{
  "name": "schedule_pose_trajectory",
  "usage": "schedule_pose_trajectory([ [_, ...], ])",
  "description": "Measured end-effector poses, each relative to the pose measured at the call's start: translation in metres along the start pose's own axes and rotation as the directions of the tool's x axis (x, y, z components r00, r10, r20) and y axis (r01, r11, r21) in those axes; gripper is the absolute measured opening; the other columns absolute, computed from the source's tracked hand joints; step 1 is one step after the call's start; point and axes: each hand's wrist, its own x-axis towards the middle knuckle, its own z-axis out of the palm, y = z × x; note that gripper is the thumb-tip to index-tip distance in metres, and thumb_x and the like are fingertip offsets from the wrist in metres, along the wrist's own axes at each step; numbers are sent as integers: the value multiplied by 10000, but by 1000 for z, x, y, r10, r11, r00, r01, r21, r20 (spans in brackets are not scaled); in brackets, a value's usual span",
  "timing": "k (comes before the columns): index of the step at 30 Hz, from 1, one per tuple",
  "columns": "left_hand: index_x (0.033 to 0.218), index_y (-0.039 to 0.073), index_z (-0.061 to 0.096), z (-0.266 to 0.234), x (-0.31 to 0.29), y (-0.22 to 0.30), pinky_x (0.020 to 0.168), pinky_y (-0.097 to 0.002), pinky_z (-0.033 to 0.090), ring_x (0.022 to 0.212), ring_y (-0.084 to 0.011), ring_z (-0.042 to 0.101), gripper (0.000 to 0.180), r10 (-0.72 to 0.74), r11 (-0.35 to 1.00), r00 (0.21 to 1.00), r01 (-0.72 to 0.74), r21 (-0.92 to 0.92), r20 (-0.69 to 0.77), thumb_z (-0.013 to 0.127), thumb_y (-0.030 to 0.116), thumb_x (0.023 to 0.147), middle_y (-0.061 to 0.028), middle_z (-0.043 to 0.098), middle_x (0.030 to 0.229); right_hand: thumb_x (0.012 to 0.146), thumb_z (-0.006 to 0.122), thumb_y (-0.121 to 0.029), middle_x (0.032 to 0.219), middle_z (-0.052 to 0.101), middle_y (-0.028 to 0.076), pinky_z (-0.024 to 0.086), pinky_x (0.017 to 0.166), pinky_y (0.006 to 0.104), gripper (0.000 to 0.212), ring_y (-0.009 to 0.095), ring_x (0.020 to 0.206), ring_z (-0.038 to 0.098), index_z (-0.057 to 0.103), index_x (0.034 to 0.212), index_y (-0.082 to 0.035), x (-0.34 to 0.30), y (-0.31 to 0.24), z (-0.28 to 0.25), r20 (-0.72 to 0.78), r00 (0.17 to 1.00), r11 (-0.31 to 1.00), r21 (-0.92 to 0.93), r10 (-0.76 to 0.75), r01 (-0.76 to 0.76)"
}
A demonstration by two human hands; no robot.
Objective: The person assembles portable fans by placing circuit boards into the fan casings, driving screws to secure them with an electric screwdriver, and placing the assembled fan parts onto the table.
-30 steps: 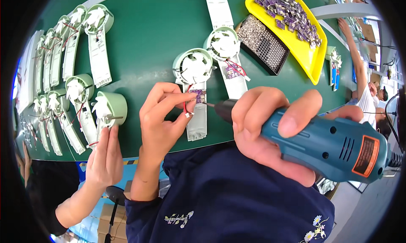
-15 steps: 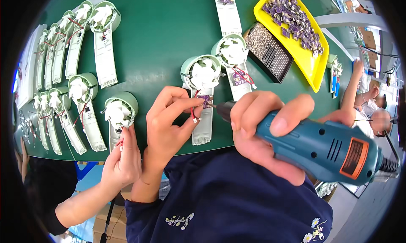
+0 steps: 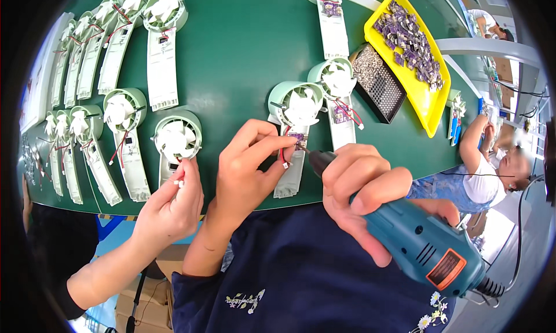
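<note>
A pale green fan housing (image 3: 286, 181) with a white fan wheel (image 3: 302, 108) lies in front of me. A small purple circuit board (image 3: 299, 139) sits in its handle part. My left hand (image 3: 250, 166) is closed at the board's left edge, index fingertip on it and thumb lower down. Red wires with a white plug (image 3: 285, 165) hang between those fingers. My right hand (image 3: 362, 197) grips a teal electric screwdriver (image 3: 420, 240). The screwdriver's bit (image 3: 304, 149) points down at the board; whether it sits on a screw is too small to tell.
More fan housings (image 3: 162, 66) stand in rows at the left. A co-worker's hand (image 3: 174, 202) holds one beside my left arm. Beyond my right hand are a black box of screws (image 3: 379, 84) and a yellow tray (image 3: 431, 121) of purple boards. The screwdriver's cord (image 3: 518, 240) runs off right.
The screwdriver's rear end has swung down and left, while its bit stays at the board. The whole bench has shifted a little in view. My left hand keeps its hold.
</note>
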Motion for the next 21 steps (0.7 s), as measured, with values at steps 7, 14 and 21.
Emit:
schedule_pose_trajectory([
  [7, 955, 8, 732, 2, -1, 1, 627, -248, 512, 708, -137, 627, 249, 37, 999, 999, -36, 35, -36, 759, -103, 733, -78, 598, 926, 881, 706, -493, 928, 608, 134, 498, 642, 382, 585, 265, 628, 568, 528, 1233, -61, -6, 7, 4, -84, 994, 997, -4, -75, 75],
  [14, 967, -10, 729, 5, -5, 13, 685, -246, 519, 805, -135, 627, 165, -28, 997, 999, 31, 65, -46, 751, -44, 807, -81, 593, 975, 954, 589, -547, 933, 483, 43, 423, 459, 241, 754, 94, 578, 451, 249, 1524, -190, 71, -76, -75, -321, 945, 972, 235, 64, 14],
  [21, 1026, -61, 722, 16, -10, 17, 820, -249, 544, 974, -151, 642, 161, -249, 967, 963, 240, -89, -109, 712, -45, 866, -95, 595, 1169, 1047, 414, -509, 915, 466, 28, 418, 491, 231, 495, 110, 589, 431, 415, 1416, -179, 8, -116, -228, -762, 633, 988, 150, 137, -33],
])
